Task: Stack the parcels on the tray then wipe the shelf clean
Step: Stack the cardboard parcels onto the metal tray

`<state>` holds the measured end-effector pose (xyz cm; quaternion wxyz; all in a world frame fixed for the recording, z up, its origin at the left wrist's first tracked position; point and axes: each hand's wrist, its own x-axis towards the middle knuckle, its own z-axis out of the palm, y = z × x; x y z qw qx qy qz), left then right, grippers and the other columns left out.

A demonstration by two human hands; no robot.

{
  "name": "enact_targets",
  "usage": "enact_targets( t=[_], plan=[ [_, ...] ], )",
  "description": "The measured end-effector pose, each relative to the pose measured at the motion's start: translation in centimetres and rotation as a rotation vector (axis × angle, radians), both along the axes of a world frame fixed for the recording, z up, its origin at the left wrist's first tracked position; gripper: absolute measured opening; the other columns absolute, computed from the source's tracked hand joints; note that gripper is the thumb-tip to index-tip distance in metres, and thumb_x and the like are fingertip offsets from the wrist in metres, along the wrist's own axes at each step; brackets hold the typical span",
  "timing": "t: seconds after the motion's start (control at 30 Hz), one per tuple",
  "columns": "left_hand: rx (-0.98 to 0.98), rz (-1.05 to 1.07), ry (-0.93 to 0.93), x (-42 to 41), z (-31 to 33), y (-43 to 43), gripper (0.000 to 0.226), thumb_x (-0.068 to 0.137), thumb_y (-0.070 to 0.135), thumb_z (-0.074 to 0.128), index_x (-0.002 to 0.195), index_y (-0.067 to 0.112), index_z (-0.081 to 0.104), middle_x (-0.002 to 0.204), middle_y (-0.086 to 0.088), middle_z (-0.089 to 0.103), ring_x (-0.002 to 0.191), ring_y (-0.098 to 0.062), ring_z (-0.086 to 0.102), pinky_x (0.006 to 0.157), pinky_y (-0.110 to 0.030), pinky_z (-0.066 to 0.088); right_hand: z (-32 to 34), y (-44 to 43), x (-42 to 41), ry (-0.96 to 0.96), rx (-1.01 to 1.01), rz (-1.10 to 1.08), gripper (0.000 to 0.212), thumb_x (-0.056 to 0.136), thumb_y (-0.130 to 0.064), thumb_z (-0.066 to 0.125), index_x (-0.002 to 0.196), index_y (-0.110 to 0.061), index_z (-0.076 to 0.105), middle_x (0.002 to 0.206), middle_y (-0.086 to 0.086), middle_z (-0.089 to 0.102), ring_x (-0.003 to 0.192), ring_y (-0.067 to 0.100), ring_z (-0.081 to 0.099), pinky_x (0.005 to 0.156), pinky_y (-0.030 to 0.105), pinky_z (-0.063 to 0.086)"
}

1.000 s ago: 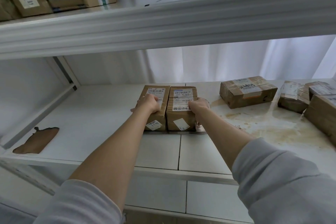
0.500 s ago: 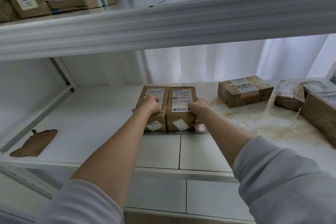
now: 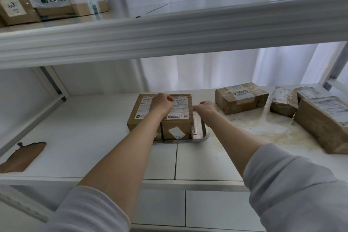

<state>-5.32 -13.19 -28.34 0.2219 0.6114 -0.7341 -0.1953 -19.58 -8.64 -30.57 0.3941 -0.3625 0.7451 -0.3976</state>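
Two parcels (image 3: 177, 128) stand side by side on the tray (image 3: 201, 135), mid-shelf (image 3: 84, 128). My left grip (image 3: 162, 102) is clenched, resting on their tops, holding nothing. My right grip (image 3: 204, 106) is curled just beside them; whether it holds, I cannot tell. Judged stiff, light, tape-slick cardboard: take the loose parcels (image 3: 241, 100) by opposite sides.

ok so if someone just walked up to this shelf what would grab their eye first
Probably the two parcels standing side by side on the metal tray in the middle of the shelf, with the left hand on top of them and the right hand just beside. Next, the yellowish stain spread across the shelf to the right, among the loose parcels.
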Motion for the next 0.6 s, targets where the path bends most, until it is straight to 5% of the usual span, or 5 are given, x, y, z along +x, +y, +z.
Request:
enact_targets(
  t=[0.07,0.17,0.33,0.43,0.6],
  plan=[
    [-0.006,-0.024,0.013,-1.3,0.1,0.1,0.018,0.093,0.013,0.053,0.104,0.008,0.067,0.112,-0.007,0.067,0.1,-0.019,0.061,0.083,-0.028,0.051,0.7,0.6,-0.9,-0.011,-0.027,-0.013,0.01,0.087,-0.014,0.061,0.081,-0.008,0.055,0.079,0.006,0.053,0.069,0.017,0.047,0.062,0.033,0.049],
    [0.009,-0.056,0.016,-3.5,0.2,0.4,0.024,0.096,0.024,0.05,0.091,0.009,0.068,0.097,-0.007,0.069,0.074,-0.013,0.057,0.074,-0.026,0.05,0.7,1.1,-3.1,0.005,-0.045,-0.037,0.034,0.092,-0.013,0.057,0.12,0.007,0.058,0.091,0.012,0.053,0.081,0.021,0.045,0.09,0.041,0.051],
    [0.087,-0.105,0.113,-8.2,0.8,1.7,0.034,0.101,0.017,0.038,0.101,0.004,0.07,0.102,-0.005,0.07,0.096,-0.018,0.064,0.086,-0.025,0.044,0.6,2.1,-6.7,-0.001,-0.03,-0.049,0.033,0.093,-0.02,0.06,0.12,-0.001,0.061,0.119,0.016,0.062,0.089,0.022,0.052,0.082,0.035,0.048],
    [0.129,-0.155,0.105,-10.5,0.7,2.4,0.031,0.092,0.0,0.04,0.112,0.007,0.063,0.109,-0.01,0.07,0.104,-0.021,0.064,0.093,-0.033,0.052,0.3,2.6,-8.6,-0.004,-0.016,-0.067,0.033,0.092,-0.022,0.061,0.12,-0.004,0.061,0.118,0.013,0.061,0.101,0.026,0.056,0.08,0.033,0.048],
    [0.104,-0.239,0.043,-15.7,0.2,3.5,0.029,0.09,0.007,0.049,0.115,0.008,0.065,0.12,-0.009,0.065,0.113,-0.023,0.058,0.096,-0.029,0.046,0.4,4.2,-13.4,-0.027,0.033,-0.074,0.034,0.09,-0.016,0.061,0.121,-0.002,0.059,0.121,0.012,0.06,0.094,0.022,0.051,0.07,0.031,0.044]
  ],
)
